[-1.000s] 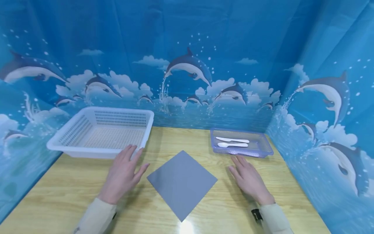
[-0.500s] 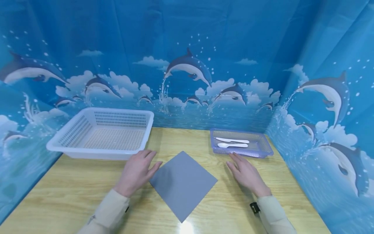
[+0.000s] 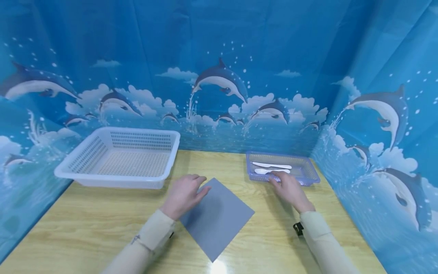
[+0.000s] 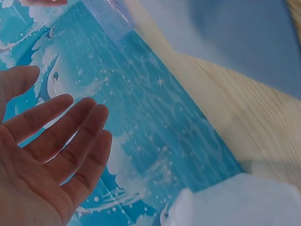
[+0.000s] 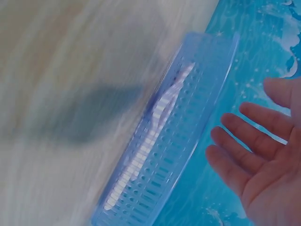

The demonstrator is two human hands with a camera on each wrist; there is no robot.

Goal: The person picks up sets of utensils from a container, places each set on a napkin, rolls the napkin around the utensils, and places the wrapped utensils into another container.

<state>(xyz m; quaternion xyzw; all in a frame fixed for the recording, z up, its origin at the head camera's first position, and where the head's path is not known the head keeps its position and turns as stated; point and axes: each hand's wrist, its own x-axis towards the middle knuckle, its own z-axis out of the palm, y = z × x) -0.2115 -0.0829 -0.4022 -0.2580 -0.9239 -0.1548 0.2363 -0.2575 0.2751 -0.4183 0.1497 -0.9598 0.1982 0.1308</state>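
Gray sheet (image 3: 220, 220) lies flat on the desk (image 3: 96, 224), diamond-wise; left hand (image 3: 183, 195) is over its left corner, loosely spread; right hand (image 3: 291, 191) is relaxed too, at the near rim of the purple tray (image 3: 303, 169). White spoon (image 3: 262, 171) and knife (image 3: 270, 165) lie inside; white basket (image 3: 116, 180) sits off left, dolphin curtain (image 3: 171, 42) behind.

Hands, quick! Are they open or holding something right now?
Left hand: open, holding nothing, partly over the flat gray-blue square sheet.
Right hand: open, holding nothing, at the purple rectangular plastic basket.
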